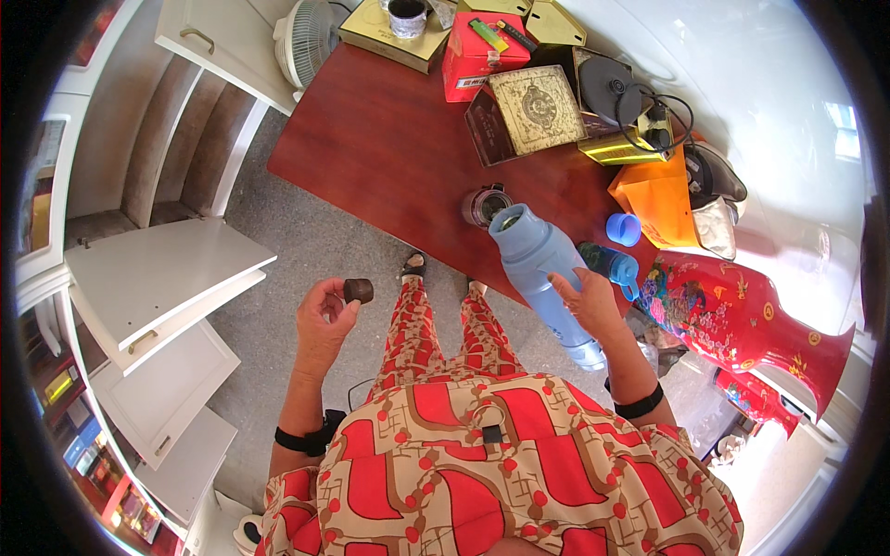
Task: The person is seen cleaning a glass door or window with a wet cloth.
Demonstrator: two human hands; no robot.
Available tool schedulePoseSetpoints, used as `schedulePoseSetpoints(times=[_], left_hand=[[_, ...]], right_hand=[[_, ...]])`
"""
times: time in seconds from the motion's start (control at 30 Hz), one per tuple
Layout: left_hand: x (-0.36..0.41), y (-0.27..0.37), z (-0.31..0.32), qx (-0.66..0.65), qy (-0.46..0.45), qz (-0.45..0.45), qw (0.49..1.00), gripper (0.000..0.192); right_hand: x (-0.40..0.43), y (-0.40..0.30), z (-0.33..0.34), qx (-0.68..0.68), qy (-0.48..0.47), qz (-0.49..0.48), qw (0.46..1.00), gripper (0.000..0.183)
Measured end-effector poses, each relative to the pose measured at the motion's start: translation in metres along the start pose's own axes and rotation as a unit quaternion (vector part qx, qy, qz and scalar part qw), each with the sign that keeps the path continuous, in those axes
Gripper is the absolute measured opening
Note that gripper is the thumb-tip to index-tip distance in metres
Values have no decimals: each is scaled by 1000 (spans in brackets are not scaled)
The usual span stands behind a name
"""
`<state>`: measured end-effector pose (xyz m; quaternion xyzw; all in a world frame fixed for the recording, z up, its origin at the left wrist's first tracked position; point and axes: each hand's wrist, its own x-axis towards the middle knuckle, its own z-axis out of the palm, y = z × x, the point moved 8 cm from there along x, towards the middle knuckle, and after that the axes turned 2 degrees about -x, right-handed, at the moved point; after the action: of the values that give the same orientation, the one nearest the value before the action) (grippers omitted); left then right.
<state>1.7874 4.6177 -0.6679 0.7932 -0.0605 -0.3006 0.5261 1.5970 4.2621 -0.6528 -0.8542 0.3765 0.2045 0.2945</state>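
Note:
Between the fingertips and thumb of my left hand point(322, 316) is a dark brown bottle stopper point(359, 290), held up in the air away from the table. My right hand point(592, 304) grips the side of a light blue thermos flask point(532, 257). The flask is uncapped and tilted, its mouth beside the rim of a cup point(480, 207) on the table. Whether liquid is flowing cannot be seen. A small blue cap point(624, 229) rests on the table right of the flask. Partly hidden behind my right hand is a drink bottle with a blue lid point(620, 265).
Boxes stand along the back of the reddish-brown table point(368, 125), including a red box point(480, 55) and an ornate tin-like box point(539, 111). An orange bag point(657, 198) sits at the right. A large red vase point(744, 313) is beyond it. Open white cabinet doors point(174, 278) jut out leftward.

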Motion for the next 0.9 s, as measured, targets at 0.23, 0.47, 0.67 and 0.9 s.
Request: schedulePoseSetpoints(times=[0.23,0.47,0.67,0.9], left_hand=[[-2,-1,-1,-2,1,-4,1000,26],[-6,-2,-1,8,8,6,1000,26],[1,12,11,24,-3,35,999,30],[22,88,70,42,-94,122,987,33]], right_hand=[[-2,1,1,8,18,-3,1000,53],[-8,0,2,29,25,2,999,50],[-28,20,4,114,57,26,991,45],[-58,43,9,249,114,10,962,35]])
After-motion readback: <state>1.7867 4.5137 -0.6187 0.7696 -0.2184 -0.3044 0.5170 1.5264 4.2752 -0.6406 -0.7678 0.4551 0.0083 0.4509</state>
